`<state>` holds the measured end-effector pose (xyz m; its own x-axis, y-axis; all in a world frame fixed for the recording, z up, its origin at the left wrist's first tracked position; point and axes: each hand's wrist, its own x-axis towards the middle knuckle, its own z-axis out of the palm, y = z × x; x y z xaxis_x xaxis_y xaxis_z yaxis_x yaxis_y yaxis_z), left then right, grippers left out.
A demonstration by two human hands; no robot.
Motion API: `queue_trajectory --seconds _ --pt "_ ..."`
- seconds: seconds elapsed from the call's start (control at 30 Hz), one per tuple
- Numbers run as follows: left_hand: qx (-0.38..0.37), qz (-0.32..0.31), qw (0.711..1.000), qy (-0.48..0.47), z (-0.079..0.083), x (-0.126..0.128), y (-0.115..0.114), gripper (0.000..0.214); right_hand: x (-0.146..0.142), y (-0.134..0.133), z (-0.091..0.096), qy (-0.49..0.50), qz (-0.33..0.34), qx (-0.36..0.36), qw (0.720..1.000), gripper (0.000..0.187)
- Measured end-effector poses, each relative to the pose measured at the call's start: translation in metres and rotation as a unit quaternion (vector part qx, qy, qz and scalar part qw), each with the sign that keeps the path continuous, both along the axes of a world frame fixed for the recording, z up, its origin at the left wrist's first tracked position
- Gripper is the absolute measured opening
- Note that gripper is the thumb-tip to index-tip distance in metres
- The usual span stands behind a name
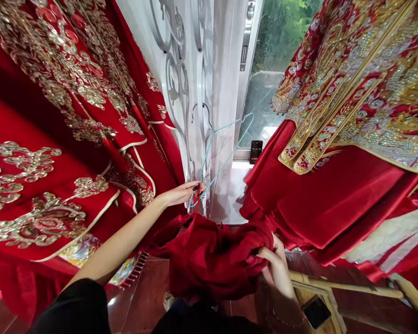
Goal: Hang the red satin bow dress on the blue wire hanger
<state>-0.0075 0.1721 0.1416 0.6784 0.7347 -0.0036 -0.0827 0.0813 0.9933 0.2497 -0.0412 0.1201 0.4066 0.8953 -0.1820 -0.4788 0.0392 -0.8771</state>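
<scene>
My left hand (184, 192) is stretched forward and pinched on the lower end of a pale blue wire hanger (226, 139) with a metal hook. My right hand (274, 260) is closed on a bunched plain red garment (209, 255) held in front of me. The red cloth reaches up to the left hand at the hanger.
Red robes with gold embroidery hang on the left (55, 139) and on the right (351, 116). Behind are a white sheer curtain (223, 93), a white scroll grille (176, 69) and a window. A dark phone (256, 151) leans on the sill. A wooden frame (334, 285) stands low right.
</scene>
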Motion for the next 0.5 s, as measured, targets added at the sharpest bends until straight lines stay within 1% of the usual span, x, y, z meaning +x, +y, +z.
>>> queue_trajectory --seconds 0.07,0.13,0.2,0.27,0.3,0.37,0.4,0.43,0.47,0.5 --pt "0.059 0.052 0.996 0.043 0.009 0.002 -0.002 0.053 0.0 -0.002 0.001 0.004 0.0 -0.003 1.0 0.026" --pt "0.141 0.122 0.978 0.091 0.018 0.001 -0.006 0.044 0.0 -0.003 0.002 0.004 0.0 -0.001 1.0 0.024" --pt "0.219 0.212 0.945 0.122 0.025 0.0 -0.013 0.039 -0.002 -0.004 0.002 0.0 -0.015 -0.001 1.0 0.024" --pt "0.297 0.302 0.895 0.139 0.03 0.0 -0.027 0.04 -0.003 -0.004 0.003 0.001 -0.026 -0.003 1.0 0.025" --pt "0.337 0.336 0.867 0.147 0.031 0.0 -0.037 0.041 -0.004 -0.004 0.003 0.003 -0.025 -0.004 1.0 0.024" --pt "0.403 0.365 0.821 0.171 0.031 -0.002 -0.06 0.041 -0.005 -0.003 0.004 0.002 -0.014 -0.004 1.0 0.021" --pt "0.423 0.367 0.808 0.185 0.029 -0.006 -0.073 0.04 -0.005 -0.003 0.004 -0.005 -0.007 -0.002 1.0 0.02" --pt "0.431 0.366 0.801 0.197 0.027 -0.011 -0.085 0.04 -0.004 -0.003 0.004 -0.015 -0.006 0.001 1.0 0.018" --pt "0.428 0.365 0.801 0.205 0.024 -0.019 -0.097 0.04 -0.002 -0.002 0.003 -0.027 -0.011 0.003 1.0 0.017" --pt "0.414 0.361 0.809 0.21 0.02 -0.03 -0.108 0.04 0.0 -0.001 0.001 -0.036 -0.018 0.004 0.999 0.018"
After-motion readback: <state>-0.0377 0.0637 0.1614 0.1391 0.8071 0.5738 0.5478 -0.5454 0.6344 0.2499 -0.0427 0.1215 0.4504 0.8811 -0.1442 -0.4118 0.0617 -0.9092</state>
